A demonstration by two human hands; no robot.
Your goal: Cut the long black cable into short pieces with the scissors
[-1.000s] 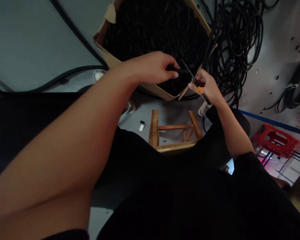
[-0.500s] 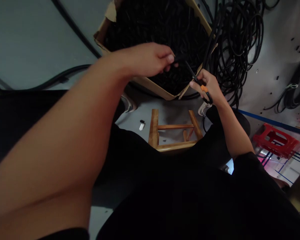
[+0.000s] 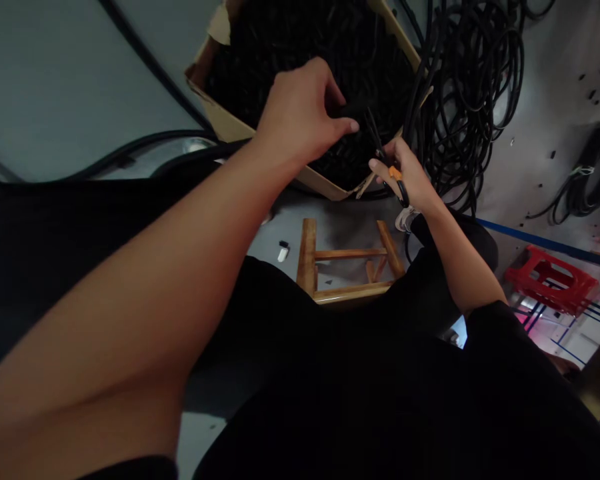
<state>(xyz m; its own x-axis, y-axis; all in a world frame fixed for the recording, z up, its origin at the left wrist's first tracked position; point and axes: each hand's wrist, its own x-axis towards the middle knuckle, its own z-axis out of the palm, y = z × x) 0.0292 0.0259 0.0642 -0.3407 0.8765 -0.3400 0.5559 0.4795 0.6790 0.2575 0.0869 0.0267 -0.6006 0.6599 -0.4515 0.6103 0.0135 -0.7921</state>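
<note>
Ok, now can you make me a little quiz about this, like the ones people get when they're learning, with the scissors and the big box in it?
1. What does the person's right hand hold?
2. True or false: the wooden stool is closer to the picture's left edge than the red plastic stool.
3. What fills the cardboard box?
A) Yellow sponges
B) Short black pieces
C) Green bottles

Key:
1. Scissors with orange on the handle.
2. True.
3. B.
</note>
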